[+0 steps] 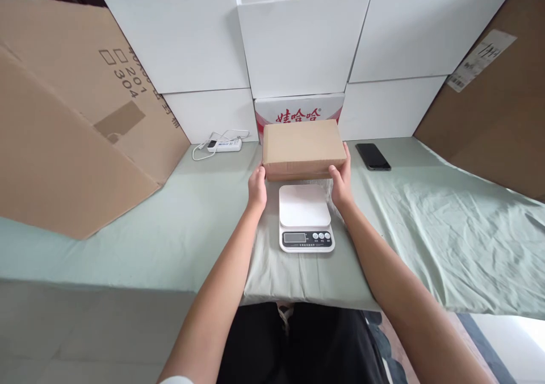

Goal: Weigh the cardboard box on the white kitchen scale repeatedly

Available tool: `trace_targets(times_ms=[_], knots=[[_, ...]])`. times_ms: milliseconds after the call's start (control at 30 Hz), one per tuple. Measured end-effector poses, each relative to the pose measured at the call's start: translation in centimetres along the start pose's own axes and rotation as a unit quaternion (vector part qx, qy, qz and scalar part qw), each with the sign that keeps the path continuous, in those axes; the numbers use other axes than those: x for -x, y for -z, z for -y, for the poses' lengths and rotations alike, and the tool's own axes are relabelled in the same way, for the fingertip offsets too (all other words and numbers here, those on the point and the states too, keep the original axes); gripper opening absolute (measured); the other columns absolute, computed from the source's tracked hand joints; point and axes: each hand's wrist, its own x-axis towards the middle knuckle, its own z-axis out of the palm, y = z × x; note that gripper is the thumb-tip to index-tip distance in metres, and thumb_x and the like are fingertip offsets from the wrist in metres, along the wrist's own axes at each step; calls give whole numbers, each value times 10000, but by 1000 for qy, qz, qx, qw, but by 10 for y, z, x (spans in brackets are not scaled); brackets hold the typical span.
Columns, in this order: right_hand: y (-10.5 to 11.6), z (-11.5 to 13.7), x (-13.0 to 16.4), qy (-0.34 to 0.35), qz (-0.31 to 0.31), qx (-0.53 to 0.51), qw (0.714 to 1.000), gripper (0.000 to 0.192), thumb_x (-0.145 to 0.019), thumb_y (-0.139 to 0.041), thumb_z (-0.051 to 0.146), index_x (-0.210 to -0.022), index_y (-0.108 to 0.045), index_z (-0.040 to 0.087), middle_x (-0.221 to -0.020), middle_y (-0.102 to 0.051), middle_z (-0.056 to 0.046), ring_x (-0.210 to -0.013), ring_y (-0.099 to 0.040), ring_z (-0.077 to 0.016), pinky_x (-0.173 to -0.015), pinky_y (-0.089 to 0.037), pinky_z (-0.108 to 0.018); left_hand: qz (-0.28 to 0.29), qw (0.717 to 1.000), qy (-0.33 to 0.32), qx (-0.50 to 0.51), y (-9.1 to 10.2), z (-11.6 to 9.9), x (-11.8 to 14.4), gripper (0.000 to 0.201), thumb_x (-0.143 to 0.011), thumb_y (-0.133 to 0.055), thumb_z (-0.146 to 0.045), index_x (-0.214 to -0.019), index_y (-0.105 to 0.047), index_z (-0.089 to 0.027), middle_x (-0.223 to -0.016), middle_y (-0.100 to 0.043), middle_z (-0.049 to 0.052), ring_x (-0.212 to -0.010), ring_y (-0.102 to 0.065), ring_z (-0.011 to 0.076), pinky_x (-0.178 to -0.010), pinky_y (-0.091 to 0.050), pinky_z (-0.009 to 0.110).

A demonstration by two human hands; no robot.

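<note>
Between my two hands is a closed brown cardboard box point(303, 143), behind a white kitchen scale point(304, 205). My left hand point(258, 188) grips the box's left end near the front corner, and my right hand point(342, 180) grips the right end with the thumb on the front face. Most of the fingers are hidden at the box's sides. The scale's platform has nothing on it, and its display and buttons face me. Whether the box's underside touches the cloth I cannot tell.
White boxes point(304, 46) form a wall at the back, with large cardboard sheets point(63, 117) at left and right. A black phone point(373, 157) lies to the right on the green cloth point(191, 225). A white power strip point(225, 145) with a cable lies at back left.
</note>
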Motion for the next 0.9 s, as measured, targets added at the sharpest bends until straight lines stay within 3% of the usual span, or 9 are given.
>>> trace_targets(times_ms=[133, 467, 567, 700, 800, 900], knots=[[1, -27, 8, -41, -9, -25, 999, 1137, -839, -631, 899, -1759, -312, 311, -1867, -388, -117, -1776, -324, -385, -1490, -202, -668, 7, 1000, 10, -11, 1, 18, 2, 629, -1053, -580, -675, -1439, -759, -212, -1603, -753, 115, -1635, -590, 324, -1383, -458, 466], [3, -36, 7, -65, 2, -2, 998, 1034, -903, -609, 819, -1765, -304, 336, -1865, -391, -93, -1774, -314, -353, -1494, -193, -653, 20, 999, 45, -25, 5, 31, -4, 706, -1052, -544, -773, -1437, -760, -223, -1663, -709, 120, -1643, -584, 345, -1381, -460, 500], [9, -41, 6, -81, -8, 4, 997, 993, -923, -585, 783, -1769, -314, 340, -1793, -478, -116, -1722, -400, -362, -1452, -283, -690, 21, 999, 37, -28, 13, 28, -10, 734, -1060, -536, -762, -1534, -713, -231, -1744, -633, 118, -1705, -510, 323, -1422, -400, 481], [22, -45, 7, -118, -72, -31, 990, 971, -913, -572, 747, -1766, -280, 387, -1670, -563, -141, -1565, -577, -383, -1293, -457, -755, -37, 999, 39, -9, 26, 20, -17, 775, -1080, -478, -762, -1638, -632, -247, -1852, -486, 106, -1756, -424, 293, -1421, -396, 432], [28, -48, 7, -133, -88, -27, 987, 956, -903, -558, 757, -1750, -306, 391, -1667, -553, -154, -1505, -628, -375, -1236, -505, -728, -39, 998, 50, -12, 28, 17, -17, 772, -1090, -461, -749, -1648, -623, -240, -1847, -490, 118, -1754, -425, 297, -1418, -403, 443], [26, -51, 9, -141, -59, -22, 988, 913, -937, -528, 750, -1747, -326, 380, -1656, -583, -149, -1493, -632, -342, -1209, -547, -661, -21, 997, 68, -12, 24, 19, -14, 746, -1107, -459, -705, -1626, -641, -201, -1819, -522, 149, -1727, -472, 305, -1412, -415, 459]])
